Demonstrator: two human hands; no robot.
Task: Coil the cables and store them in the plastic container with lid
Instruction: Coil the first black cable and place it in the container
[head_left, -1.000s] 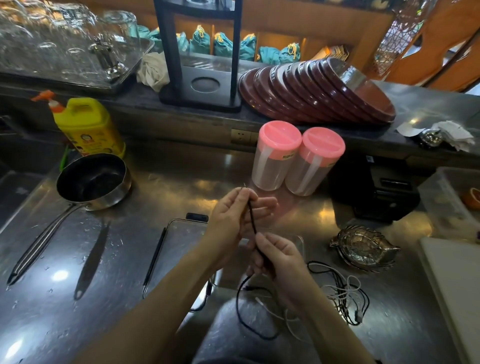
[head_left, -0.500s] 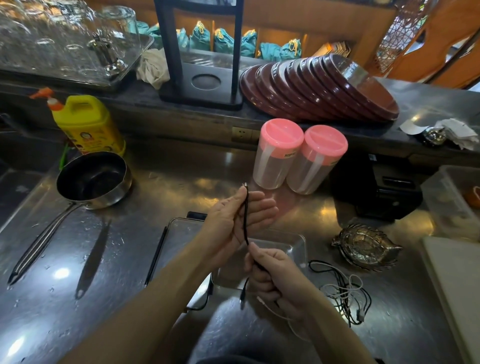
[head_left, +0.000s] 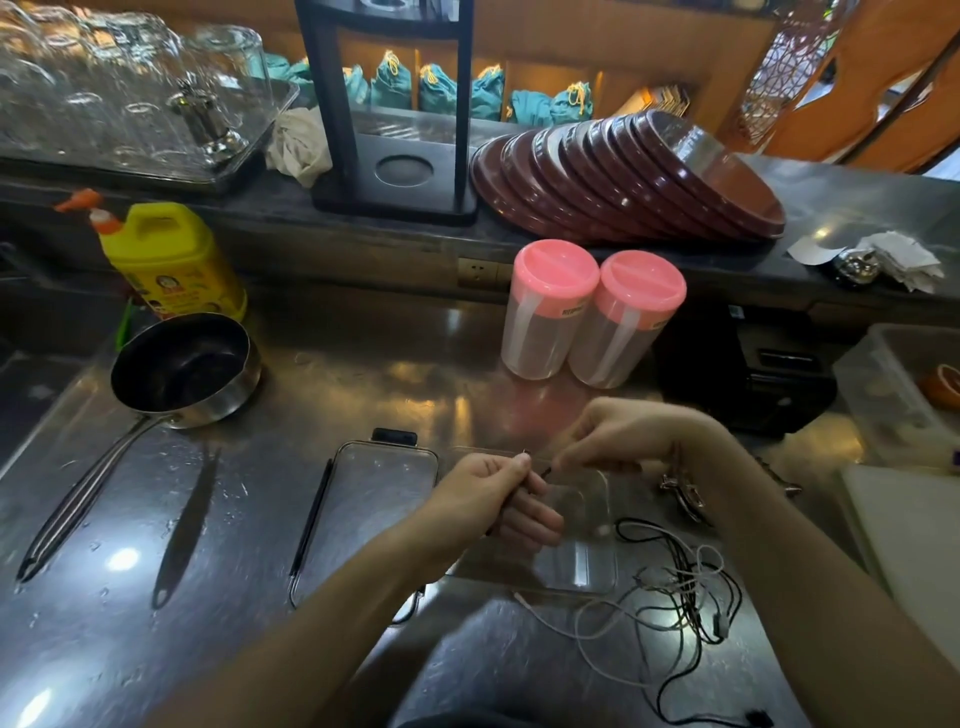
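Over container (head_left: 582, 561) | left hand (head_left: 488, 499) grips black cable (head_left: 525, 480), right hand (head_left: 623, 434) pinches its end | coiling; next, I'd guess, wrap another loop.

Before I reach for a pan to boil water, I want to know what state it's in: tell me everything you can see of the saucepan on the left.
The saucepan is a small round pan, shiny steel outside and dark inside, with nothing visible in it. It stands upright on the wet steel counter, in front of the yellow bottle. Its long, thin metal handle runs toward the near left edge. Neither hand touches it.
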